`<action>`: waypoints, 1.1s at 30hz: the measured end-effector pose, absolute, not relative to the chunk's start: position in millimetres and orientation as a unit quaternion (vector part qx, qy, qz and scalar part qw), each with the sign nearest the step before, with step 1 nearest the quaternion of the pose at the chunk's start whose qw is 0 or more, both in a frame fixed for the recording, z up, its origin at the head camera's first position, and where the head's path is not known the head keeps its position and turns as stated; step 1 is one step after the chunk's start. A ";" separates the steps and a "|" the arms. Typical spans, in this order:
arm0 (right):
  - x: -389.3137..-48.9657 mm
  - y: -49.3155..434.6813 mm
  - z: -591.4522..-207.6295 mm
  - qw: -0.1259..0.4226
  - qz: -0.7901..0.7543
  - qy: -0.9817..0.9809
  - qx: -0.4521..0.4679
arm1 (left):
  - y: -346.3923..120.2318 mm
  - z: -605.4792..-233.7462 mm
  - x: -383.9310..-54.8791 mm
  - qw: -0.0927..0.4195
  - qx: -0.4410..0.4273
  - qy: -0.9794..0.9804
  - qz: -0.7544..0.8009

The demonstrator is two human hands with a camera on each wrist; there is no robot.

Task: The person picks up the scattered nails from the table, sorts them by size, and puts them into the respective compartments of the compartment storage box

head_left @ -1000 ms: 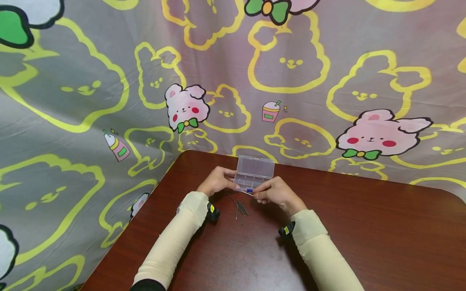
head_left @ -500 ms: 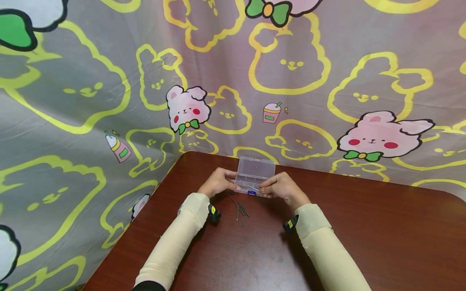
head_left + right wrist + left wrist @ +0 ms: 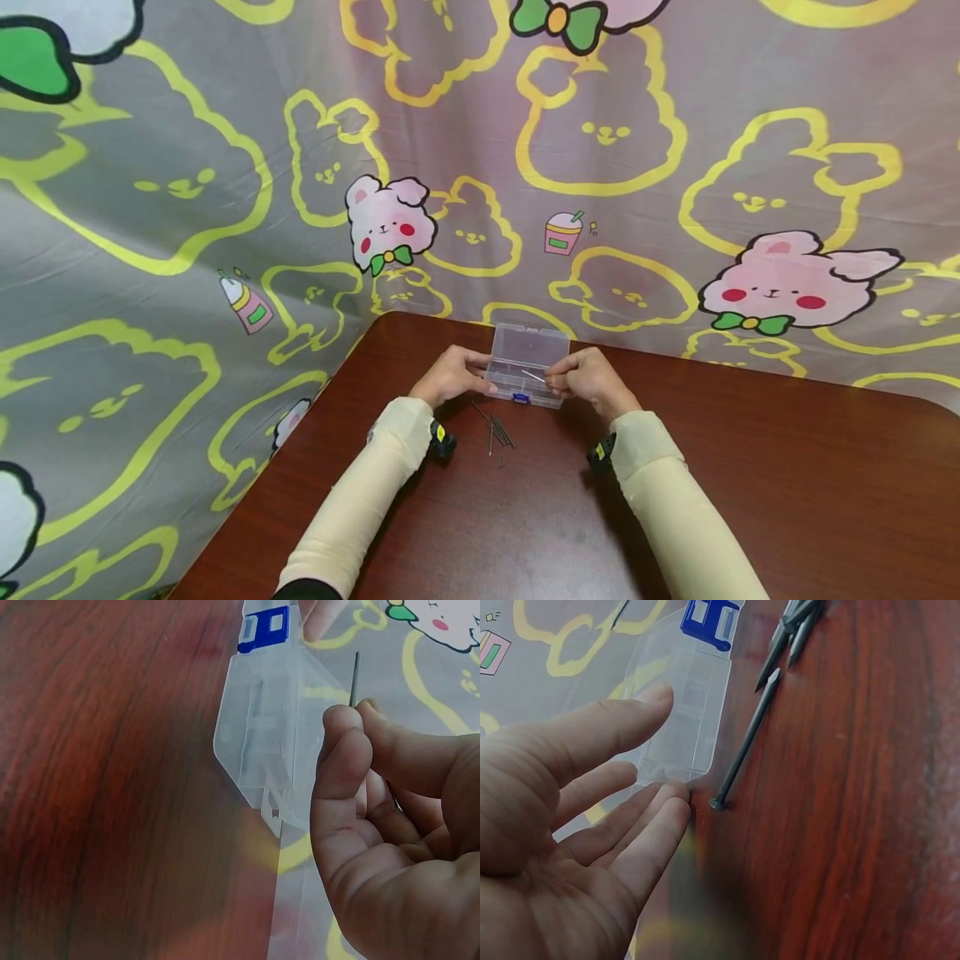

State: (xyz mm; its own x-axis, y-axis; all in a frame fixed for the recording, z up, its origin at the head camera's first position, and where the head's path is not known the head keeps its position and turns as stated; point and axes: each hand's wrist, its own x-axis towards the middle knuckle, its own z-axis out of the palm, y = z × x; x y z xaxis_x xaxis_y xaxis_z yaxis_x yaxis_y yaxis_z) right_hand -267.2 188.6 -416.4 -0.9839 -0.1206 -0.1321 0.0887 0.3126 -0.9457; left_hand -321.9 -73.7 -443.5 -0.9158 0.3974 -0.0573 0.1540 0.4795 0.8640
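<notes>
A clear plastic compartment box (image 3: 504,390) with a blue latch (image 3: 521,398) stands on the table, its lid (image 3: 529,344) raised at the back. My left hand (image 3: 452,375) holds the box's left end, thumb and fingers on either side of the corner. Between thumb and fingertips, my right hand (image 3: 592,379) pinches a nail (image 3: 356,679) over the box's right part; its thin shaft (image 3: 533,376) points left. Several dark nails (image 3: 498,429) lie loosely piled in front of the box. One nail (image 3: 746,742) lies near the left hand with its flat head toward the fingers.
The brown wooden table (image 3: 750,467) runs on to the right. Behind and to the left hangs a grey curtain (image 3: 457,133) with yellow cartoon outlines. A short thin nail (image 3: 502,457) lies at the near end of the pile.
My right hand has moved right and back, from the box's front edge to over its right part, carrying the nail. The blue latch shows more fully. My left hand stays at the box.
</notes>
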 end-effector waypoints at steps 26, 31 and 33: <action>-281.8 183.9 -417.5 0.048 -0.441 0.896 0.019 | -73.7 -442.0 -321.1 0.130 0.164 0.858 0.468; -286.0 181.7 -417.6 0.034 -0.400 0.916 0.012 | -74.1 -440.7 -320.8 0.131 0.162 0.858 0.469; -286.8 180.8 -417.8 0.027 -0.387 0.922 0.009 | -74.2 -440.5 -320.5 0.130 0.163 0.858 0.469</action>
